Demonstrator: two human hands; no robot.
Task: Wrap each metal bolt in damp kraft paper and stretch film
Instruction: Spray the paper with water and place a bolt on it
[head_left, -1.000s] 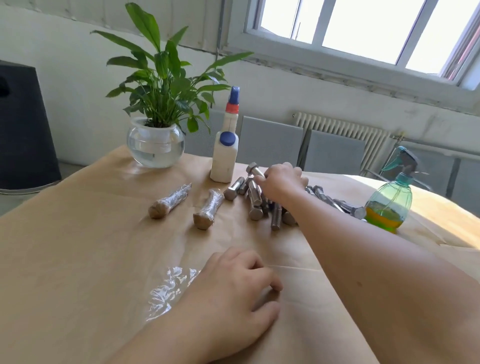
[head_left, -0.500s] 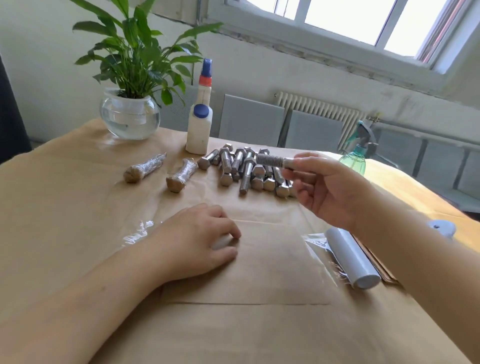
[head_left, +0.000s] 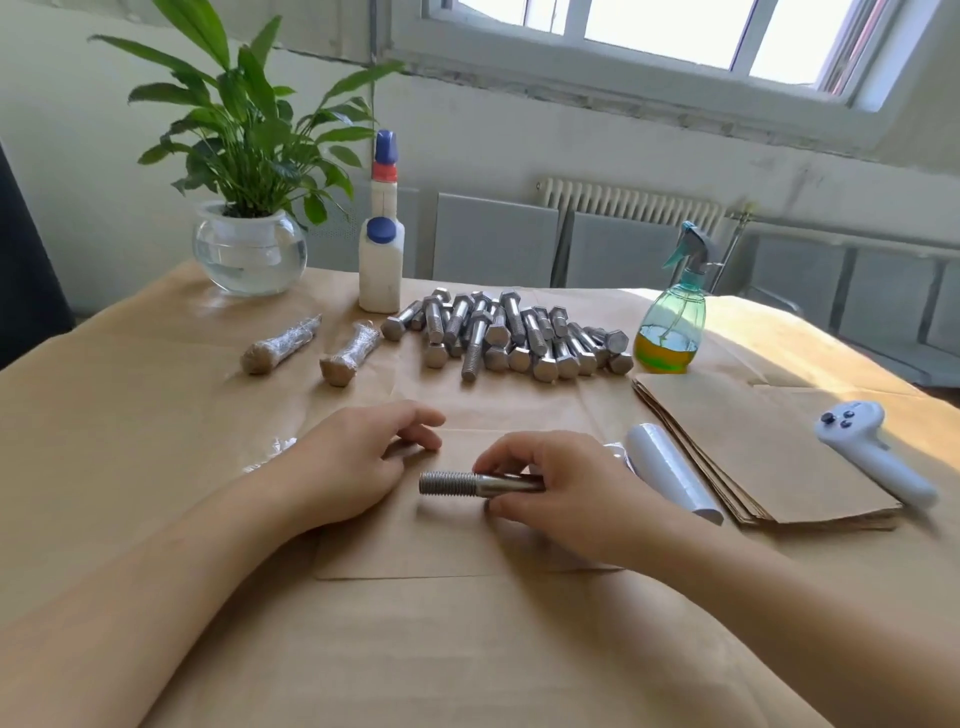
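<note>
The right hand (head_left: 566, 493) pinches a bolt (head_left: 470, 483) low over the paper sheet (head_left: 415, 551); beside it, the left hand (head_left: 358, 462) presses the sheet flat, fingers relaxed.

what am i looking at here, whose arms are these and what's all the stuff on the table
There is no machine here. A camera worn on a person's head looks down at their two bare hands. The right hand holds a bolt over a paper sheet, which the left hand rests on. Behind lie a pile of bare bolts, two wrapped bolts, a spray bottle, a film roll, a stack of paper, a white bottle and a plant.
</note>
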